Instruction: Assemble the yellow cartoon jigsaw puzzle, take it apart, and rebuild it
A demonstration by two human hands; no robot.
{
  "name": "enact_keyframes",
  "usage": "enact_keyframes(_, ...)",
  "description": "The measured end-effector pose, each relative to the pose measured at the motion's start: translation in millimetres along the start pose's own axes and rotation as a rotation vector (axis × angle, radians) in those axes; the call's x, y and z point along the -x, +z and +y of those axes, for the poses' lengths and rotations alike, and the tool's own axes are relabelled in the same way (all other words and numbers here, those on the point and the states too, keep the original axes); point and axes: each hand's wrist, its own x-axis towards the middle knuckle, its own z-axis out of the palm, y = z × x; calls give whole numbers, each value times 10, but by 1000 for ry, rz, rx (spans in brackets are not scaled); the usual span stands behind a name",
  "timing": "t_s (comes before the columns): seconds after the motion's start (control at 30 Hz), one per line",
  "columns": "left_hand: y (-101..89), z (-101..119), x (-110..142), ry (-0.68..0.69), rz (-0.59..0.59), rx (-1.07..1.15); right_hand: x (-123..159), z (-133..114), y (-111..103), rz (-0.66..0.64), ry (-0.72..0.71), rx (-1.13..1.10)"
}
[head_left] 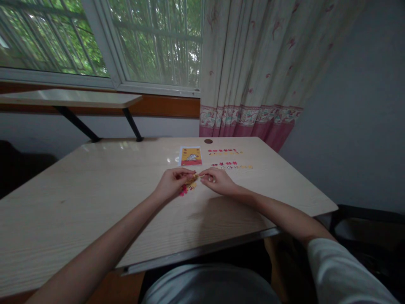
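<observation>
My left hand (173, 182) is closed, thumb and fingers pinched on a small yellow jigsaw piece (195, 177) above the tabletop. From the other side my right hand (219, 180) reaches the same spot, its thumb and forefinger pinched at the piece's edge; how much each hand grips is too small to see well. Under my left fingers lies a loose pile of red and yellow jigsaw pieces (184, 191), partly covered. Beyond the hands is a picture card (192, 156) with a white animal on yellow and red.
Right of the card, jigsaw pieces lie in rows: red ones (221, 150) at the back, more red ones (228, 163) and pale ones (236, 167) nearer. The wooden table (95, 202) has a cable hole (208, 141). A raised shelf (69, 98) stands at the back left, a curtain (240, 76) behind.
</observation>
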Motion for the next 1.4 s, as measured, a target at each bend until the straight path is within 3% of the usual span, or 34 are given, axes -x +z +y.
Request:
enact_keyframes(0.17,58,8,28,6,-45,34,9,1,40,121,-144,96)
enact_keyframes(0.37,50,-71,24,31,-41,-2,25,-8,67,172,-77,173)
enact_keyframes(0.63,30,-17,58,75,-100,-66,28,-21,54,201,-109,156)
enact_keyframes(0.8,50,51,76,82,-112,-57,21,-9,-1,202,-166,215)
enact_keyframes(0.93,-6,65,80,72,-49,-85,-24,130,-151,220,-230,289)
enact_keyframes(1.07,-169,43,56,54,-26,-283,-65,370,-400,244,-230,346)
enact_keyframes(1.2,-382,37,-1,177,18,-644,-48,575,-613,260,-223,388)
enact_keyframes(1.4,-605,58,-56,279,-43,-913,-14,648,-716,262,-235,481)
